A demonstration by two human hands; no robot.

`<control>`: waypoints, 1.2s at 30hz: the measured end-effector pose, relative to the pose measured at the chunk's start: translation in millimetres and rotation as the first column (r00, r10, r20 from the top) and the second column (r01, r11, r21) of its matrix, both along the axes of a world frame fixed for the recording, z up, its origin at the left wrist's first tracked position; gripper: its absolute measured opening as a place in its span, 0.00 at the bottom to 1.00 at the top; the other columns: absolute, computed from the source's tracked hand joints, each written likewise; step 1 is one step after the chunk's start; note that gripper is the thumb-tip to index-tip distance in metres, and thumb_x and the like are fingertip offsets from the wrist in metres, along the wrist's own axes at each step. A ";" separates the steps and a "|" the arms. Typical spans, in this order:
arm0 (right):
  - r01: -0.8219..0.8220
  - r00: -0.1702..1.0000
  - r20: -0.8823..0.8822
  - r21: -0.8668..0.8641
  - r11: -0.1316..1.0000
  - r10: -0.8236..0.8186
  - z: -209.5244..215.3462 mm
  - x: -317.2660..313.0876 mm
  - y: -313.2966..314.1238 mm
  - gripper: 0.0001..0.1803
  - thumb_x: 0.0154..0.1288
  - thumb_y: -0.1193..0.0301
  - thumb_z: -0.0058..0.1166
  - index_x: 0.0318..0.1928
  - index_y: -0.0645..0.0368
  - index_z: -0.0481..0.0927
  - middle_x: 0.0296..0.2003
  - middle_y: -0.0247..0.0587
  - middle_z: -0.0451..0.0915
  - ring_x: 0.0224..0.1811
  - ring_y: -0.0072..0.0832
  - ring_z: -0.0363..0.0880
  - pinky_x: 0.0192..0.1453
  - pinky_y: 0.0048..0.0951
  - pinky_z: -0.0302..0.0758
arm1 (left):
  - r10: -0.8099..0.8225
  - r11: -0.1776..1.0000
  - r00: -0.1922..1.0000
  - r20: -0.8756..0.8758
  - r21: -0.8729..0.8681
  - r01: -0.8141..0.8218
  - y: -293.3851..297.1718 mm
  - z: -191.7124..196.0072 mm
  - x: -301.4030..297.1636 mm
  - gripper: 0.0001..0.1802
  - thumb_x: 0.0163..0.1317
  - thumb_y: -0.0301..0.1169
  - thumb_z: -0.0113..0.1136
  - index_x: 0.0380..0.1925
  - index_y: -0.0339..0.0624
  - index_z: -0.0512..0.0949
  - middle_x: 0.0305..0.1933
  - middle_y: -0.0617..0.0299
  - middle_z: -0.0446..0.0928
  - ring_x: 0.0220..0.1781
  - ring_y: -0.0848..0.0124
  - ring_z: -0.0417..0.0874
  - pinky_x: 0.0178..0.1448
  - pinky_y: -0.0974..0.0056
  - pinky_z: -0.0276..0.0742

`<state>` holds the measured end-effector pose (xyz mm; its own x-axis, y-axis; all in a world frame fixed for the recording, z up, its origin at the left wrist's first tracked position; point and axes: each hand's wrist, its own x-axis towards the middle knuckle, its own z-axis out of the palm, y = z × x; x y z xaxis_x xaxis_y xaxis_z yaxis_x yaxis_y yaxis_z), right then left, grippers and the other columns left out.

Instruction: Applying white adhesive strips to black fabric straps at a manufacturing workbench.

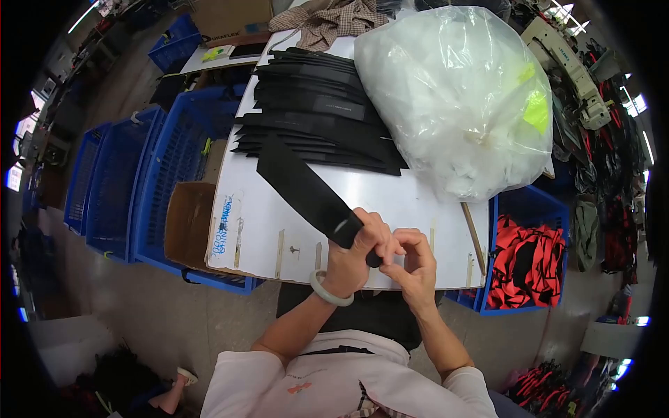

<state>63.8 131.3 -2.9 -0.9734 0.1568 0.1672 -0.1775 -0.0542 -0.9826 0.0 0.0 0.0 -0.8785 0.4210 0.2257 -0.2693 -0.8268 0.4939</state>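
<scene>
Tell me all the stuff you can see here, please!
Black strip: one, black, held at its near end, stretching across the table toward the stack.
Stack of black strips: many, black, far half of the table.
Plastic bag: one, clear with white filling, right side of the table.
Table: one, white, in front of the person.
Checked cloth: one, brown and white, far end of the table.
Crates: several, blue, on the floor to the left.
Cardboard box: one, brown, against the table's left edge.
Crate of red and black items: one, blue, right of the table.
Sewing machine: one, pale, far right.
Bangle: one, pale green, left wrist.
Left hand: gripping the strip's end.
Right hand: fingers pinching at that same end.
</scene>
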 end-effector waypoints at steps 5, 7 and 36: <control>-0.007 0.996 0.092 -0.027 1.000 0.010 2.2 -2.9 -4.1 0.17 0.48 0.76 0.70 0.38 0.59 0.77 0.37 0.35 0.76 0.44 0.25 0.71 0.52 0.27 0.66 | 0.105 0.914 0.935 -0.339 -0.337 -0.225 1.2 16.7 7.0 0.25 0.66 0.52 0.55 0.35 0.36 0.73 0.30 0.56 0.77 0.38 0.66 0.79 0.58 0.50 0.74; -0.033 0.996 0.088 0.022 0.999 0.031 2.9 2.4 -1.2 0.14 0.48 0.76 0.70 0.34 0.60 0.77 0.34 0.34 0.76 0.41 0.25 0.71 0.49 0.28 0.66 | 0.078 0.892 0.939 -0.334 -0.397 -0.215 -4.7 20.8 13.1 0.27 0.66 0.52 0.55 0.40 0.33 0.74 0.35 0.54 0.79 0.42 0.64 0.80 0.61 0.49 0.73; 0.238 0.952 -0.172 0.936 0.261 -0.252 -47.0 105.9 102.7 0.23 0.55 0.61 0.65 0.53 0.47 0.81 0.59 0.36 0.74 0.64 0.35 0.67 0.68 0.47 0.57 | -0.765 0.200 0.322 -0.558 -0.680 -0.705 18.0 -31.1 47.8 0.44 0.49 0.35 0.71 0.67 0.44 0.63 0.73 0.52 0.57 0.76 0.50 0.52 0.76 0.43 0.45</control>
<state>169.7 234.0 -49.9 -0.9215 0.1302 0.3660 0.0055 0.9464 -0.3229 47.8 18.0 -31.1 -0.4371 0.8942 0.0967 0.8082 0.3433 0.4785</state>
